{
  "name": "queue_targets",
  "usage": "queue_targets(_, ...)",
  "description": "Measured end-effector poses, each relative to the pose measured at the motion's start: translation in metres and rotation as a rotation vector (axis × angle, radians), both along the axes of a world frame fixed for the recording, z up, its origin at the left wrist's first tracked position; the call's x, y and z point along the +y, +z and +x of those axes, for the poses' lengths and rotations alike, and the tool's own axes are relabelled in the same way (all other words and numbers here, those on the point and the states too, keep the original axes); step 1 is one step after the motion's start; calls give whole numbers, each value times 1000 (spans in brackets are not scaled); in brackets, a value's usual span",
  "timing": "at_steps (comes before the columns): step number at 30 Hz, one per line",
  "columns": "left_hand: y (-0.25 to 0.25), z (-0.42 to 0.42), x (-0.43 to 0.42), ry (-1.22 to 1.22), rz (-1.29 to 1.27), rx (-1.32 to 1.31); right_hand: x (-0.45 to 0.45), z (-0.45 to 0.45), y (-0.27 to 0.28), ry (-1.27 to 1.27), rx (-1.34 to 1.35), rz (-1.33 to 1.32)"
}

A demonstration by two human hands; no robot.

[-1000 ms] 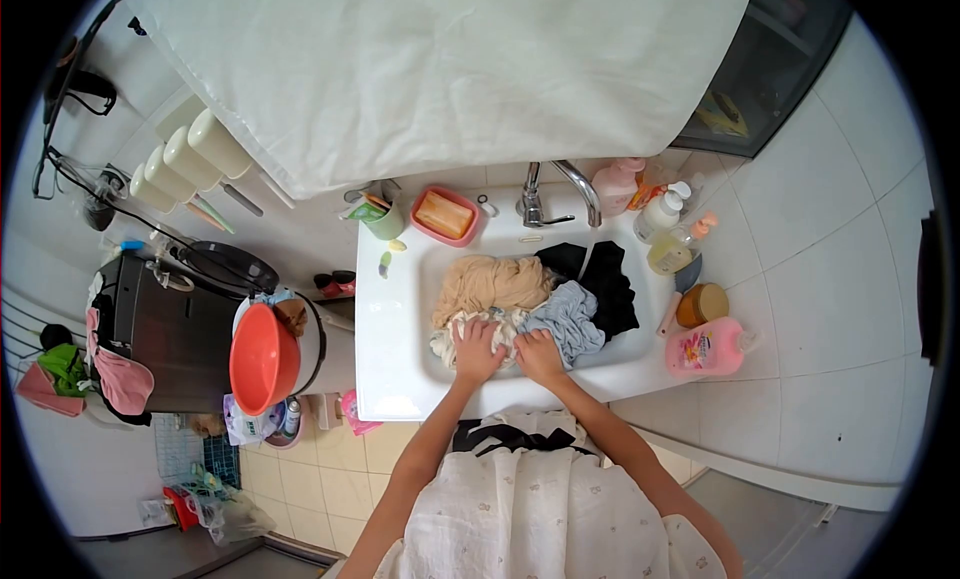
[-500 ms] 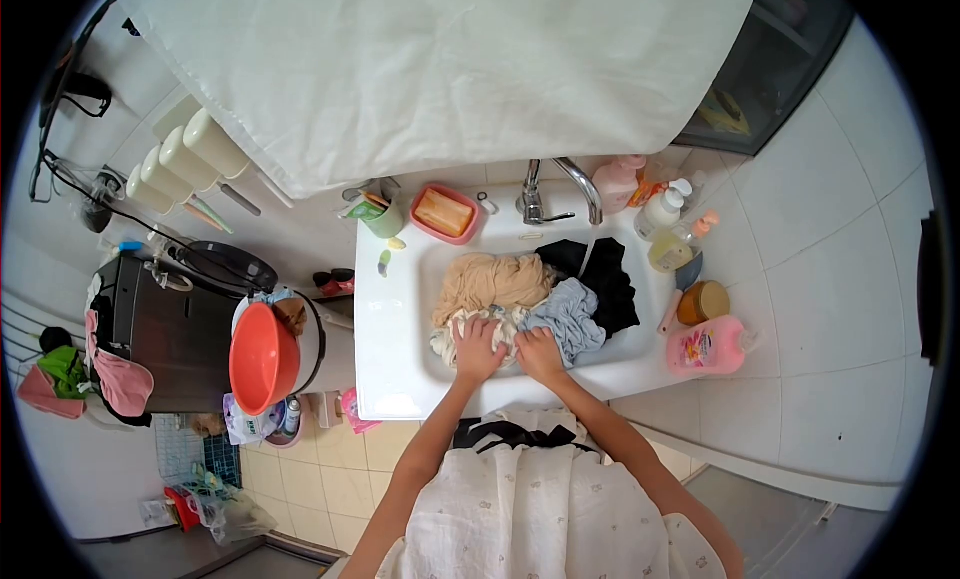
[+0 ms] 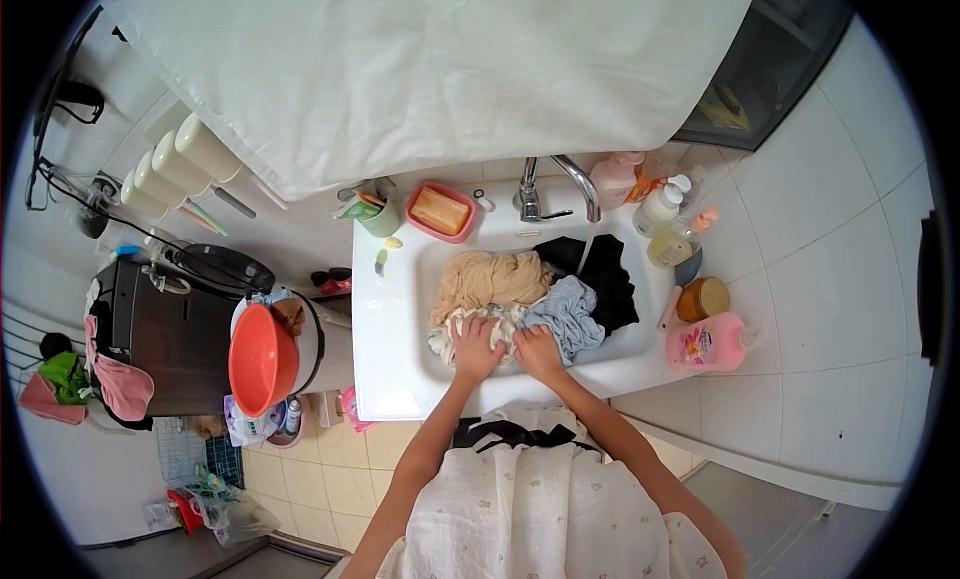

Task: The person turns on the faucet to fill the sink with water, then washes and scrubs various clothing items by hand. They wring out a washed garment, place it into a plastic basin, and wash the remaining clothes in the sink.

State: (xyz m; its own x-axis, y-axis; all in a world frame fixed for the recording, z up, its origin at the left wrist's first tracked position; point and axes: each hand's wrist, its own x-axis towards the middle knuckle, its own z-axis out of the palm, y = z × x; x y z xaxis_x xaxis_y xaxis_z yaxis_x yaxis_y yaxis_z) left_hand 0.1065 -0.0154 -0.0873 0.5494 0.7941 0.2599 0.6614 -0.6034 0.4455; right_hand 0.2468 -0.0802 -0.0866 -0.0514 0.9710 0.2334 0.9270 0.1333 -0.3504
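Left hand (image 3: 479, 351) lies with fingers spread on cream cloth (image 3: 508, 327) in the sink's (image 3: 385, 379) near side; right hand (image 3: 540, 353) curls beside blue cloth (image 3: 570, 321), whether gripping I cannot tell; neither has visibly moved, so work stays there; tan cloth (image 3: 490, 281) lies farther back in the sink

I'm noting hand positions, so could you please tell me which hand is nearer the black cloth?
Right: the right hand is left of the black cloth, towards the body; the left hand is farther left, on white cloth.
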Motion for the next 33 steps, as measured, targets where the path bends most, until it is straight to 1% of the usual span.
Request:
queue_targets(8, 1, 0, 1, -6, -12, -8, 1, 1, 1, -4, 8, -7)
queue_targets(10, 1, 0, 1, -6, -12, -12, 2, 2, 6, -25, 143, -7)
queue_targets(11, 2, 0, 1, -7, -16, -1, 5, 4, 11, -25, 142, -4)
queue_targets(13, 2, 0, 3, -5, -17, 11, 19, 15, 27, -242, 506, 266)
queue_targets(15, -1, 1, 2, 3, 55, 20, 37, 37, 79, -378, 428, 487)
queue_targets(17, -3, 1, 1, 0, 57, 18, 57, 62, 116, -584, 457, 599)
queue_targets(19, -3, 1, 1, 1, 64, 16, 72, 79, 159, -676, 176, 741)
queue_targets(20, -2, 1, 2, -5, 52, 23, 81, 91, 161, -677, 175, 749)
queue_targets(22, -2, 1, 3, -7, 38, 28, 92, 110, 160, -465, 256, 486)
queue_targets(23, -2, 1, 3, -10, 24, 36, 94, 110, 156, -459, 257, 488)
queue_targets(25, -2, 0, 5, -6, 9, 46, 99, 106, 154, -383, 570, 276)
queue_targets(27, -4, 1, 6, -18, -14, 57, 100, 91, 151, -346, 601, 321)
queue_targets(29, -4, 2, 8, -19, -27, 62, 103, 74, 150, -376, 669, 245)
queue_targets(30, -4, 2, 8, -19, -41, 70, 105, 65, 148, -377, 661, 206)
queue_targets(33, -7, 2, 11, -30, -71, 83, 121, 43, 136, -341, 747, 177)
